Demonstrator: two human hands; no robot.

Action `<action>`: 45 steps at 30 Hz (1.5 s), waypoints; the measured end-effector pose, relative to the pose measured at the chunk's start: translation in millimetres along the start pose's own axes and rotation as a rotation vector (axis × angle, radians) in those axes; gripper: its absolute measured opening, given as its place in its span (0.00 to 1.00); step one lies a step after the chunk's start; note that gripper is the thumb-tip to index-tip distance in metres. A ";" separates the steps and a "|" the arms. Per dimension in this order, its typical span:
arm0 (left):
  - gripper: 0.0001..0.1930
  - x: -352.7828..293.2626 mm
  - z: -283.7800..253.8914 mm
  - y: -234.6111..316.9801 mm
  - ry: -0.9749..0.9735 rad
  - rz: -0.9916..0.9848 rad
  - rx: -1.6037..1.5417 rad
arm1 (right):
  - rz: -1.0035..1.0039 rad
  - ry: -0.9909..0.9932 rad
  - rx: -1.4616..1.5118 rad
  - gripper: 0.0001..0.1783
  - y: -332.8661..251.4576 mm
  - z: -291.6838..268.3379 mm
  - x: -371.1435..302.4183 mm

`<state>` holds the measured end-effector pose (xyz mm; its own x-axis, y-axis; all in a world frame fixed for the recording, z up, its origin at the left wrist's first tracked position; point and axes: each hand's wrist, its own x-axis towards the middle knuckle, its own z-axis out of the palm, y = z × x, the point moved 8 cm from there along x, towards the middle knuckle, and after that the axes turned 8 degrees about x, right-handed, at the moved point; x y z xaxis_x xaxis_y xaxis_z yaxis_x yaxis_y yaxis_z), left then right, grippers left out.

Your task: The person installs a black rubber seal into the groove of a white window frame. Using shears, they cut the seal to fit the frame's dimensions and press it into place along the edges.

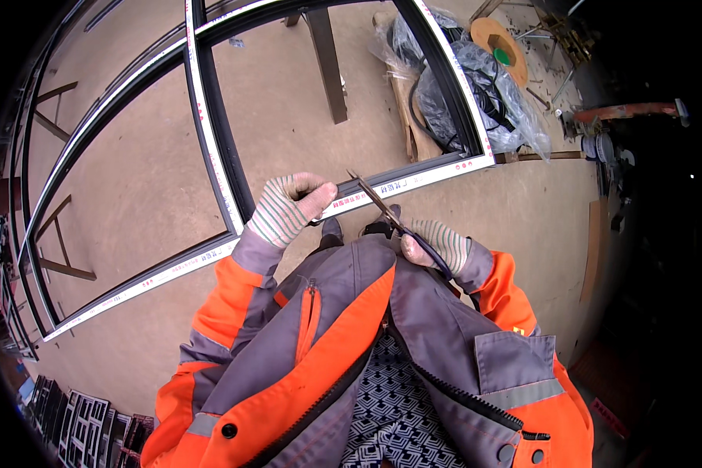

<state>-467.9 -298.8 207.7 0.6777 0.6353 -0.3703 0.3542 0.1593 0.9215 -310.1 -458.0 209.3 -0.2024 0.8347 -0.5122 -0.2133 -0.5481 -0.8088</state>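
1 big white-and-black frame [429, 180], w/ 1 white mullion [202, 117] dividing it. At the frame's nr rail I count 2 hands: 1 L hand [279, 209] + 1 R hand [437, 246], plus 1 pr of scissors [381, 206]. Nr side of the frame: 2 shoes [331, 226], 1 jacket [304, 366]. Thru the frame's R opening, 1 brown post [326, 66]. By its R side: 1 heap of clear plastic [526, 125], 1 round tan disc [490, 33], 1 green disc [501, 57] w/ it. Further R of the frame, 1 orange bar [628, 112]. Below its L end, several small dark frames [82, 421], too bunched for an exact no.
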 end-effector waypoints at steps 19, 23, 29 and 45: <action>0.17 12.1 3.4 -6.5 -0.096 -0.087 -0.014 | -0.036 -0.069 -0.289 0.17 -12.7 -2.1 -2.0; 0.17 12.3 3.0 -4.0 -0.127 -0.074 0.026 | 0.009 -0.068 -0.235 0.18 0.0 -6.9 2.6; 0.17 12.8 1.7 -5.7 -0.146 -0.092 0.003 | 0.051 -0.074 -0.379 0.22 -20.5 -2.4 0.4; 0.18 16.1 -0.2 -11.0 -0.152 -0.068 0.018 | 0.119 -0.067 -0.359 0.25 -14.9 -3.7 2.6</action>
<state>-461.0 -290.2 191.6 0.7412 0.5016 -0.4461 0.4129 0.1834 0.8921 -303.9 -447.4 219.0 -0.2698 0.7542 -0.5986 0.1614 -0.5774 -0.8003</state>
